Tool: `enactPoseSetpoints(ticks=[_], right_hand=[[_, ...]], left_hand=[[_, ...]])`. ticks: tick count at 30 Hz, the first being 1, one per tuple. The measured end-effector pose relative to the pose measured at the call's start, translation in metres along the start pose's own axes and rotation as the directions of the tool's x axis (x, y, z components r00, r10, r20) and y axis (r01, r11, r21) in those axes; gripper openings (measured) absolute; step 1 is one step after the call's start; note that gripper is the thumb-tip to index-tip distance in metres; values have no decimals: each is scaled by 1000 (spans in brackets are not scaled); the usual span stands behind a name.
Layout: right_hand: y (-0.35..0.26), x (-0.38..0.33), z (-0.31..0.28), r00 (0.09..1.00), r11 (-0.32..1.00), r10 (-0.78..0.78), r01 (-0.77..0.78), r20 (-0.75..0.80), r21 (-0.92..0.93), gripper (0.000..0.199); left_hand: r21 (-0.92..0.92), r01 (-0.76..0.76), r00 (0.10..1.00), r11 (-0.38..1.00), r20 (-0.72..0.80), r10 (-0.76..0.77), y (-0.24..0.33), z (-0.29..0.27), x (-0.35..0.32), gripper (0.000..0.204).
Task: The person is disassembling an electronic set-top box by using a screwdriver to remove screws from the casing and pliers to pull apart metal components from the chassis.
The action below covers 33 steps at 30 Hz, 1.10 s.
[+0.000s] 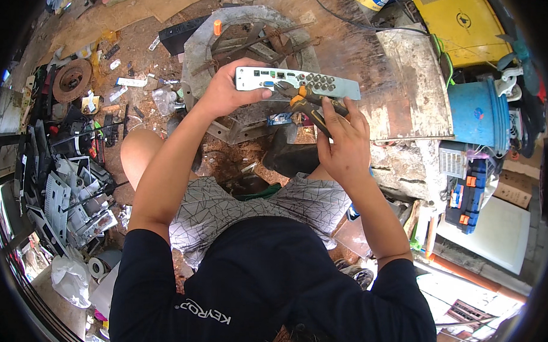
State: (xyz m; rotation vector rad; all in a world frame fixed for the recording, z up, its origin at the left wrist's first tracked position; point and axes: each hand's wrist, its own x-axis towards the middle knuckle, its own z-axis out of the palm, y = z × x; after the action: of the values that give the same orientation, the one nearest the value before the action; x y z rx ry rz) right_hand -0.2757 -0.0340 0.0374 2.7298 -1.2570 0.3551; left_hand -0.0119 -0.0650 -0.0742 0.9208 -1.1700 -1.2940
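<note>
A slim white-and-silver video recorder box point(297, 73) is held up in front of me, its connector panel with a blue port and several round sockets turned toward me. My left hand point(228, 92) grips its left end, thumb along the near edge. In my right hand point(348, 140) are pliers point(305, 107) with orange-and-black handles. Their jaws touch or hover just at the panel beside the blue port; I cannot tell which. The fingertips of that hand reach up close to the box's right end. Beneath the box stands an octagonal grey stand point(196, 60) with a round opening.
Rusty metal bars point(248, 42) lie across the stand's opening, and an orange cap point(217, 27) sits on its rim. Scrap casings point(58, 202) pile up at the left. A worn wooden board point(403, 109), a blue bucket point(478, 115) and a yellow case point(460, 27) are at the right.
</note>
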Motion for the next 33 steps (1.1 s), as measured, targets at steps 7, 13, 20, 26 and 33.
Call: enactPoseSetpoints(ticks=[7,13,20,26,33], right_hand=[[-4,6,-3,1000,998,24,-24,8,50,71],[-5,4,0,998,994,62,-60,-11,92,70],[-7,8,5,997,997,74,-73,-11,2,69],[-2,14,-2,993,997,75,-76,87,-1,64],[47,54,-21,953,959,-264,277,150,-67,62]], left_hand=[[-6,5,1000,1000,-7,-5,0,0,0,47],[9,12,1000,1000,-9,-12,1,1,0,47],[-20,38,999,999,-2,-38,1,0,-1,46],[-4,0,1000,1000,10,0,1,-1,-1,47],[51,-9,999,999,35,7,-2,-1,-2,47]])
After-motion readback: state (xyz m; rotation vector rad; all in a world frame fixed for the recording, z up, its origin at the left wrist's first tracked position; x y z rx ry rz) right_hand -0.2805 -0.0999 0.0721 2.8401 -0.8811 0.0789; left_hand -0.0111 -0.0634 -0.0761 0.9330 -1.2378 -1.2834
